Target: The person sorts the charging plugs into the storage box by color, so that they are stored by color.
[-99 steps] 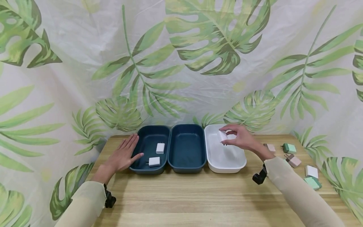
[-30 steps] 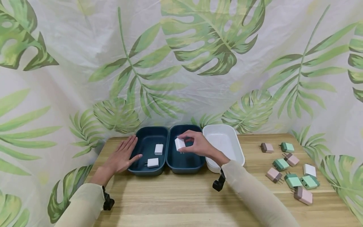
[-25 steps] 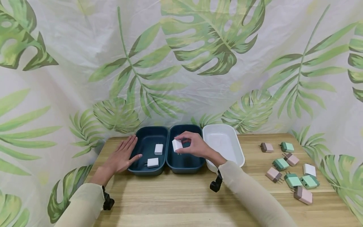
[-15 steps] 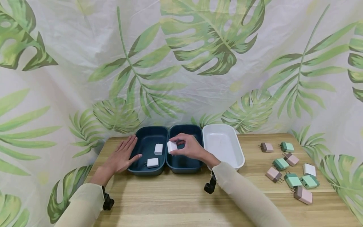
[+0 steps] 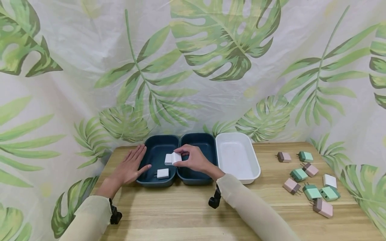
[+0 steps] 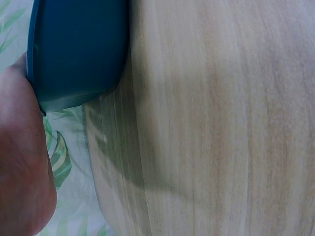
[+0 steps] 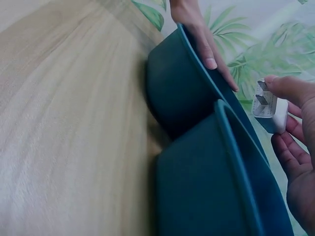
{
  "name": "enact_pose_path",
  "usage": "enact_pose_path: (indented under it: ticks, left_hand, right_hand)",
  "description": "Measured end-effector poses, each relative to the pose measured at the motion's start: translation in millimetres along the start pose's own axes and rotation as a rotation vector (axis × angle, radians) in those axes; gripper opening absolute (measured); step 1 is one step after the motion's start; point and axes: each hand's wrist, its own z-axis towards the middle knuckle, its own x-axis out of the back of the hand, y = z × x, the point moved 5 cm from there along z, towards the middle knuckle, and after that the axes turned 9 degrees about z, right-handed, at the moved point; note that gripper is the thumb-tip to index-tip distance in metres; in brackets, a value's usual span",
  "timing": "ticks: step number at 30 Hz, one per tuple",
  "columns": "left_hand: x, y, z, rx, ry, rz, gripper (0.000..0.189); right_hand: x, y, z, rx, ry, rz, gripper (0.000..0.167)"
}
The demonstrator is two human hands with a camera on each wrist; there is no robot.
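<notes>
Thumb and fingertips of my right hand [image 5: 195, 159] pinch a white plug [image 5: 176, 158], closed down no farther than its sides allow, and from my head I see it over the place where the left tray [image 5: 158, 147] and the middle tray [image 5: 208, 150] meet; my right wrist view shows its two prongs [image 7: 262, 100] bare near my thumb. With that plug as the clock's centre, another plug [image 5: 168, 159] lies in the left tray at nine, partly overlapped by mine; I cannot tell whether they touch. A third plug [image 5: 163, 173] lies in that tray between seven and eight, its prongs toward nine. Farther out at nine, my left hand [image 5: 129, 167] rests on the left tray's edge, fingers straight, thumb apart. At three, past the middle tray, stands the white tray [image 5: 236, 160]. Well beyond, between three and four, four pink plugs [image 5: 325, 209], four green plugs [image 5: 313, 192] and one more white plug [image 5: 330, 180] lie scattered on the table [image 5: 187, 214]. Leaf-printed cloth [image 5: 193, 107] hangs at twelve.
</notes>
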Motion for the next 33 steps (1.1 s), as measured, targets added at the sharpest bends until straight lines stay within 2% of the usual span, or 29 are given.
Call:
enact_pose_path:
  ticks: [7, 17, 33]
  left_hand:
    - [0.8, 2.7, 0.2, 0.000, 0.000, -0.014, 0.090]
    - [-0.8, -0.2, 1.8, 0.009, -0.006, 0.001, 0.090]
    - [1.1, 0.8, 1.5, 0.009, -0.012, 0.012, 0.090]
  right_hand:
    - [-7.5, 4.7, 0.6, -0.020, 0.007, 0.004, 0.049]
    - [-16.6, 6.5, 12.8, -0.012, 0.014, -0.004, 0.049]
    - [-28.4, 15.9, 16.4, -0.042, 0.011, -0.064, 0.049]
